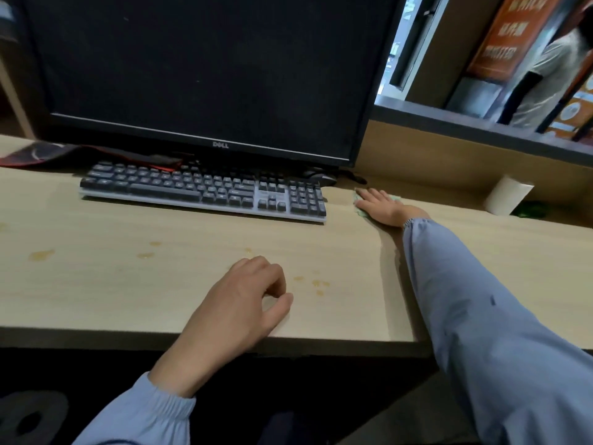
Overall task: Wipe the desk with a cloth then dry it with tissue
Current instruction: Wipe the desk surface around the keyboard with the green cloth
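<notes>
- The left hand [244,303] rests on the counter [128,284] near its front edge. Its fingers are loosely curled and hold nothing.
- Yellow spots [317,284] sit on the counter just right of this hand. More lie toward the left edge.
- The monitor [205,69] at the back edge says "DELL" under its dark screen.
- The right hand [382,207] lies flat with straight fingers, pressing the green cloth [359,212] near the back edge.
- The cloth is just right of the keyboard [205,191], well apart from the left hand.
- A white roll [507,195] stands further right, beside something green [529,209].
- A mouse [321,178] sits behind the keyboard.
- An orange sign [513,33] behind has writing too blurry to read.
</notes>
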Demonstrator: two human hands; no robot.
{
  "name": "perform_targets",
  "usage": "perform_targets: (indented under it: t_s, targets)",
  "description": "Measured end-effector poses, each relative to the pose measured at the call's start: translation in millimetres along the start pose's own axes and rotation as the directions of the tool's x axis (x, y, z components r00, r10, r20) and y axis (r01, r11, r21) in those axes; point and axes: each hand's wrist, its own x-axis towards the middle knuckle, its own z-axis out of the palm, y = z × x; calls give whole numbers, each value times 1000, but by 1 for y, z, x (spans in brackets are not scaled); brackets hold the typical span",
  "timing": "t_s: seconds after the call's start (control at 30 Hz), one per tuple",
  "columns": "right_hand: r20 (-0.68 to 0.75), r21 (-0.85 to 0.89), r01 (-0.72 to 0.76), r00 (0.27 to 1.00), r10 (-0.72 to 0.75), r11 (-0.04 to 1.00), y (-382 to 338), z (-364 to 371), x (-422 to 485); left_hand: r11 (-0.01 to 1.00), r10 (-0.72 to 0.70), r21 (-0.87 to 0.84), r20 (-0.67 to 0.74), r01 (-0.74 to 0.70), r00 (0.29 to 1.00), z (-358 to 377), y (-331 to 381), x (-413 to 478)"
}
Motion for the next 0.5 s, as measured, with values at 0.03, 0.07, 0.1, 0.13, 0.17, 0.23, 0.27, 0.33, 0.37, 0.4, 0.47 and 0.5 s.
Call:
perform_targets:
  t_s: [0.03, 0.07, 0.1, 0.13, 0.17, 0.23, 0.27, 0.33, 0.37, 0.4, 0.47, 0.5]
  targets:
    - [10, -9, -7, 1000, 7, 1000, -2, -2, 3, 1000, 0, -6, -2, 0, 1000, 0, 0, -1]
    - [20, -22, -12, 1000, 12, 1000, -4, -4, 6, 1000, 3, -11, -5, -4, 1000, 0, -1, -1]
    - [29, -32, -16, 999, 17, 999, -6, -6, 8, 1000, 9, -13, -11, -9, 1000, 0, -1, -2]
    - [34, -38, -22, 999, 23, 999, -9, -8, 9, 1000, 15, -13, -19, -15, 1000, 0, -1, -2]
    - [29, -43, -25, 999, 27, 999, -11, -8, 11, 1000, 16, -14, -24, -16, 1000, 0, -1, -3]
    - [9, -53, -36, 999, 36, 998, -13, -9, 17, 1000, 14, -25, -29, -14, 999, 0, -2, -4]
    - [0, -50, -45, 999, 45, 998, -13, -10, 20, 999, 11, -35, -32, -12, 999, 0, -3, -4]
    - [-5, -35, -57, 998, 57, 998, -11, -10, 25, 999, 13, -44, -34, -14, 999, 0, -4, -4]
    - [-1, -30, -57, 998, 57, 998, -10, -10, 27, 999, 15, -44, -37, -16, 999, 0, -4, -3]
    - [5, -25, -59, 998, 59, 998, -10, -10, 28, 999, 14, -43, -38, -16, 999, 0, -3, -3]
    - [-1, -26, -70, 998, 70, 997, -12, -9, 30, 999, 15, -37, -41, -16, 999, 1, -3, -2]
    - [-2, -32, -75, 997, 75, 997, -14, -8, 29, 999, 14, -36, -46, -15, 999, 2, -2, -2]
